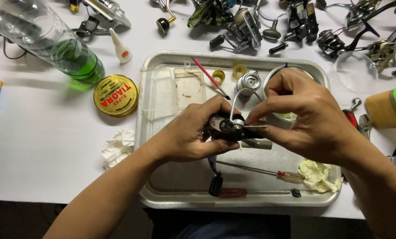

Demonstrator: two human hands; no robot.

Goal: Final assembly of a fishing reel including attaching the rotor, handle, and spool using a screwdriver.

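While I watch from afar, left hand (187, 135) wraps the dark reel body (222, 126) above the metal tray (162, 197), steadying it; right hand (302, 117) pinches its thin shaft (256, 127), fingertips closed. Round yellow tin (116, 95), red lettering, left of tray; white glue tube (119, 45), red label, beyond; green bottle (52, 40).

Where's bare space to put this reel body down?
Bare white table lies left of the metal tray, below the yellow tin and beside the crumpled tissue. The table's top edge is crowded with reels; the tray holds screwdrivers.
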